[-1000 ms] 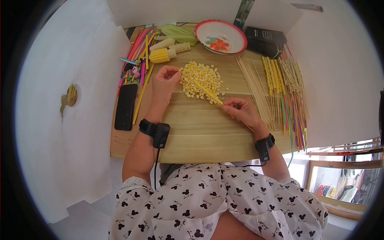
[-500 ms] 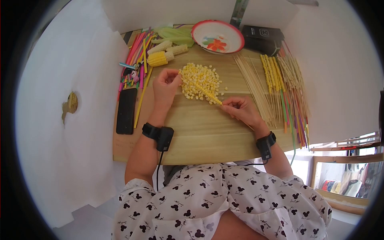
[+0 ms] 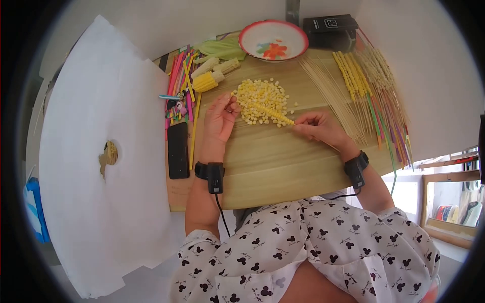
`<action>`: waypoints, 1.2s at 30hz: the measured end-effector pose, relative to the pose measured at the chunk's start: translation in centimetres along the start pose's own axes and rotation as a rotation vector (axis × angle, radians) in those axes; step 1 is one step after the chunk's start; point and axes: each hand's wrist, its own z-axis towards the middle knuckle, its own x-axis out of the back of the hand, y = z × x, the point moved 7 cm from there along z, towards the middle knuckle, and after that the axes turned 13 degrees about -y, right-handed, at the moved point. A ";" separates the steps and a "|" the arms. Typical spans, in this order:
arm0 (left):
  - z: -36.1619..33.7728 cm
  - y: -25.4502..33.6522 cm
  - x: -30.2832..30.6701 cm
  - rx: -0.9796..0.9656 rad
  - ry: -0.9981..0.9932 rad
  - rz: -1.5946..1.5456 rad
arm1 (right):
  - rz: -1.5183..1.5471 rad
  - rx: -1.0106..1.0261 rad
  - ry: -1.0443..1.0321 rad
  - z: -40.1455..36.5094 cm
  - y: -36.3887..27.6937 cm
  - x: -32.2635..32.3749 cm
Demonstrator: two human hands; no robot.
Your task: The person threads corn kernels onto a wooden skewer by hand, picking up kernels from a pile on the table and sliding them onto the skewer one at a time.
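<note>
A thin skewer threaded with a row of yellow corn kernels slants over a loose pile of corn kernels. My right hand pinches the skewer just below the lowest kernel, and bare stick runs on beneath the palm. At the upper left edge of the pile, my left hand has thumb and forefinger closed on a small yellow kernel, in line with the skewer's far end. The fingers partly cover that kernel. A few stray kernels lie right of the pile.
Corn cobs, green husks and colourful strips lie at the back left, above a phone. An enamel basin and black box stand behind. Bare skewers and filled skewers lie right.
The whole view has shifted, with the table appearing further right. Both hands keep hold at the two ends of the skewer; my left hand has turned so more of its palm side shows.
</note>
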 end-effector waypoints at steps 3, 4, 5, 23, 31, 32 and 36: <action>0.0 -0.1 0.0 0.013 -0.004 -0.008 | -0.026 0.026 -0.025 0.0 0.0 0.1; 0.1 0.0 -0.1 0.013 -0.008 -0.007 | -0.034 0.017 -0.031 0.0 0.1 0.1; 0.1 -0.1 -0.2 0.023 -0.011 0.000 | -0.041 0.010 -0.037 0.1 0.3 0.1; -0.5 -2.8 -3.4 0.124 -0.082 0.136 | -0.003 0.102 -0.066 0.1 0.1 0.3; -0.5 -2.8 -3.5 0.117 -0.102 0.206 | -0.009 0.107 -0.072 0.2 0.4 0.4; -0.5 -3.0 -3.6 0.122 -0.104 0.201 | -0.005 0.120 -0.080 0.2 0.2 0.3; -0.5 -2.9 -3.5 0.107 -0.083 0.238 | 0.006 0.150 -0.083 0.1 0.1 0.3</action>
